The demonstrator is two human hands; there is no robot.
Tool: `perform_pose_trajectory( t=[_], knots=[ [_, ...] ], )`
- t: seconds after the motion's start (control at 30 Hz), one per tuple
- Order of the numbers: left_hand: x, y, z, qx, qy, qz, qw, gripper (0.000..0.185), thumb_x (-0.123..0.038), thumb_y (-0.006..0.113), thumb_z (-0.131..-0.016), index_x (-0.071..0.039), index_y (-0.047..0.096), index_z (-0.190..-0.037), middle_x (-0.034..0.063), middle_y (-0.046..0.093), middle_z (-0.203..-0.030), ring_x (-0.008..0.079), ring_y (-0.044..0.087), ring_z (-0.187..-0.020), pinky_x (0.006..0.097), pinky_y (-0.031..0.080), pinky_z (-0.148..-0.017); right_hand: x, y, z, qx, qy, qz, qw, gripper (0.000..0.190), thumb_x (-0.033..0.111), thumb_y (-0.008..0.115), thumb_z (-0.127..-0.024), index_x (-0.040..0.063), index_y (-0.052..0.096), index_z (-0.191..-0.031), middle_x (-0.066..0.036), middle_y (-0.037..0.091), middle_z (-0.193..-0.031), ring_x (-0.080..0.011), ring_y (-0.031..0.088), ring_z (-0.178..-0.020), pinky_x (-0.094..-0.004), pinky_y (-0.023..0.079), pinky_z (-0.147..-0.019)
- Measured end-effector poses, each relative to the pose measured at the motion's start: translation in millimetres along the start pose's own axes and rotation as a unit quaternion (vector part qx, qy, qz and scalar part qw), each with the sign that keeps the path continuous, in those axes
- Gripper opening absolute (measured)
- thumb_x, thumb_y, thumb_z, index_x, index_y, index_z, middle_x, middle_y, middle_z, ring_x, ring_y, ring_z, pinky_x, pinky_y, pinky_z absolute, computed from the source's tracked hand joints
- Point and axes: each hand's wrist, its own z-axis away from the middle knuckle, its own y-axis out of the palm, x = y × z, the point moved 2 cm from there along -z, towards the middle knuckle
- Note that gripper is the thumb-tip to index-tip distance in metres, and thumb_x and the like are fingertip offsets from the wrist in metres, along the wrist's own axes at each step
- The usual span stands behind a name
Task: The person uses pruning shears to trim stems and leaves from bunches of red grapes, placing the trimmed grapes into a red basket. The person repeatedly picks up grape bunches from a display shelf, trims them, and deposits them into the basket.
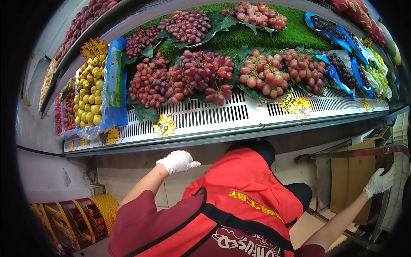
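Note:
My left hand point(178, 161), in a white glove, hangs in front of the fruit display's lower edge. Its fingers are curled in and the thumb points right; nothing shows in it. At the far right, my gloved right hand point(380, 183) reaches to a white plastic crate point(399, 128) on a metal-framed cart point(350, 153). Its fingertips meet the crate's side, with the thumb apart; whether they grip it is unclear. Before me, red grapes point(205, 69) and paler pink grapes point(265, 75) lie on leaves along the display's slotted metal ledge point(205, 114).
A blue-sided box of yellow-green fruit point(93, 96) stands at the display's left end. Dark grapes point(340, 69) and green grapes point(377, 77) lie at the right. Cardboard point(348, 180) rests in the cart. Packaged goods point(74, 221) fill a low rack at lower left.

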Motion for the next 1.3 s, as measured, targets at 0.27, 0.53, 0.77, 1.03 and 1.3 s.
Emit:
perform_pose_trajectory(
  t=[0.27,0.53,0.77,1.03,1.3],
  knots=[
    [-20.9,-31.3,14.3,-0.037,0.119,0.067,0.99,0.05,-0.048,0.059,-0.098,-0.003,0.068,-0.078,0.0143,0.066,-0.07,0.0351,0.066,-0.073,0.0444,0.051,-0.072,-0.1,-2.4,-1.6,0.008,-0.012,-0.001,1.0,0.056,0.02,0.06,-0.088,0.011,0.058,-0.143,-0.015,0.066,-0.133,-0.0345,0.063,-0.116,-0.0455,0.047,-0.099],
    [-43.6,-53.4,29.1,-0.068,0.141,0.201,0.967,0.028,-0.033,0.067,-0.096,-0.005,0.068,-0.097,0.0117,0.069,-0.084,0.0284,0.067,-0.078,0.0386,0.052,-0.074,-2.9,0.6,0.4,0.0,-0.009,-0.005,1.0,0.057,0.02,0.059,-0.088,0.011,0.057,-0.144,-0.014,0.064,-0.137,-0.0339,0.062,-0.119,-0.0455,0.046,-0.1],
    [-60.4,-103.3,31.5,-0.422,0.222,0.217,0.852,0.013,-0.015,0.074,-0.09,-0.006,0.069,-0.098,0.0069,0.068,-0.089,0.0214,0.066,-0.082,0.0335,0.052,-0.074,2.1,-3.6,-1.2,0.016,0.007,-0.002,1.0,0.057,0.021,0.059,-0.087,0.013,0.058,-0.144,-0.014,0.065,-0.135,-0.0343,0.062,-0.117,-0.0459,0.046,-0.099],
    [-78.1,-194.4,-10.9,-0.668,0.144,-0.196,0.703,0.025,-0.024,0.08,-0.079,-0.02,0.073,-0.102,0.0046,0.062,-0.127,0.0274,0.049,-0.132,0.0561,0.018,-0.121,1.4,-4.3,0.7,-0.002,-0.011,0.003,1.0,0.056,0.022,0.059,-0.088,0.012,0.058,-0.143,-0.014,0.065,-0.134,-0.035,0.062,-0.115,-0.046,0.046,-0.098],
    [-60.9,-237.0,-28.3,-0.604,0.226,-0.153,0.749,0.006,-0.017,0.074,-0.086,-0.013,0.069,-0.088,0.0023,0.066,-0.116,0.027,0.056,-0.124,0.065,0.016,-0.118,-7.0,4.2,3.7,-0.002,-0.008,0.006,1.0,0.056,0.019,0.061,-0.086,0.012,0.059,-0.142,-0.012,0.066,-0.133,-0.0315,0.062,-0.117,-0.0439,0.045,-0.101]
  ],
)
